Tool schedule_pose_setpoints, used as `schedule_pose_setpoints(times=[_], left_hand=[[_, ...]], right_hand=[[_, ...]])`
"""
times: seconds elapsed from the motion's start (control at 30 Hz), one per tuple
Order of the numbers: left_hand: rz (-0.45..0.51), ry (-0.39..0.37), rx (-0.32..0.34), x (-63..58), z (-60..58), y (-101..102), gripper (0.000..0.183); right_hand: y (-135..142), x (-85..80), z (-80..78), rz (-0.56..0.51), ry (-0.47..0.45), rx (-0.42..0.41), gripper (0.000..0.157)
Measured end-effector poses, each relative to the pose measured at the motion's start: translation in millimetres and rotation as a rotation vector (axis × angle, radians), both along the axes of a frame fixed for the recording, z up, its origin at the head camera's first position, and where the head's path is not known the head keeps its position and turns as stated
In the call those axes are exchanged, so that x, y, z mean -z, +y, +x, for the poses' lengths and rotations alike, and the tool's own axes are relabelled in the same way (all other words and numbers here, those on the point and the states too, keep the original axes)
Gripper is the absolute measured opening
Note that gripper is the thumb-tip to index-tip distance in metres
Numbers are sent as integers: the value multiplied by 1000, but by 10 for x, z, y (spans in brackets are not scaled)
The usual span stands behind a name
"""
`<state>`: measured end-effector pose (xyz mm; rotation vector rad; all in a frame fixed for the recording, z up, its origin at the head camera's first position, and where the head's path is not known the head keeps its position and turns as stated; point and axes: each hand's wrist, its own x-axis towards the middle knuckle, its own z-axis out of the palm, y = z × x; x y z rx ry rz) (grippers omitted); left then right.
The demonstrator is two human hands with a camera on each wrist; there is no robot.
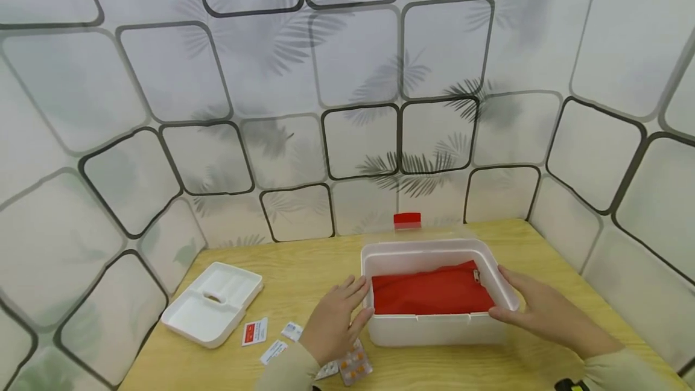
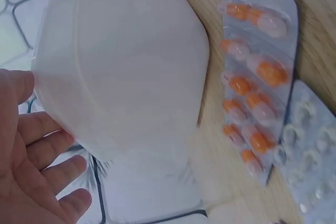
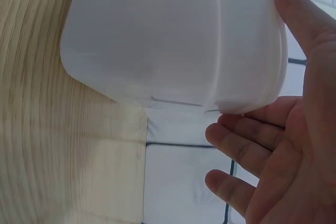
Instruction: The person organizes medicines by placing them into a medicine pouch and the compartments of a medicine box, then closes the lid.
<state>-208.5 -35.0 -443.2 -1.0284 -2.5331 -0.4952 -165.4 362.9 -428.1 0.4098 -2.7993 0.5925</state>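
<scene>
A translucent white plastic box [image 1: 434, 332] stands on the wooden table, and inside it lies a red zippered pouch [image 1: 429, 291]. My left hand [image 1: 338, 321] touches the box's left end near the rim, its fingers loosely extended in the left wrist view. At the opposite end, my right hand [image 1: 543, 312] rests against the rim, thumb toward the front corner and relaxed fingers along the side. Beside the box, partly under my left hand in the head view, are a blister pack of orange-and-white capsules [image 2: 257, 77] and a blister pack of white tablets [image 2: 310, 156].
A white divided tray [image 1: 201, 318] sits at the table's left. Between it and my left hand lie a red-and-white packet [image 1: 255, 332] and small white packets [image 1: 274, 352]. Behind the box, a red latch [image 1: 407, 220] shows on a clear lid. Patterned curtains surround the table.
</scene>
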Motion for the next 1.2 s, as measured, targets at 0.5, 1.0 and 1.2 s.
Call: schedule_pose_setpoints(times=[0.5,1.0,1.2], left_hand=[[162,-127,-72,82,-2,-195,53],[212,-111,-82,90,-11,-200,49],[204,-114,-95,90,-5,-201,50]], right_hand=[[-215,178,-175,-155,-47,17,87],[-245,221,-170,-206,-91,29,88],[-264,199,-171,-219,-97,29,87]])
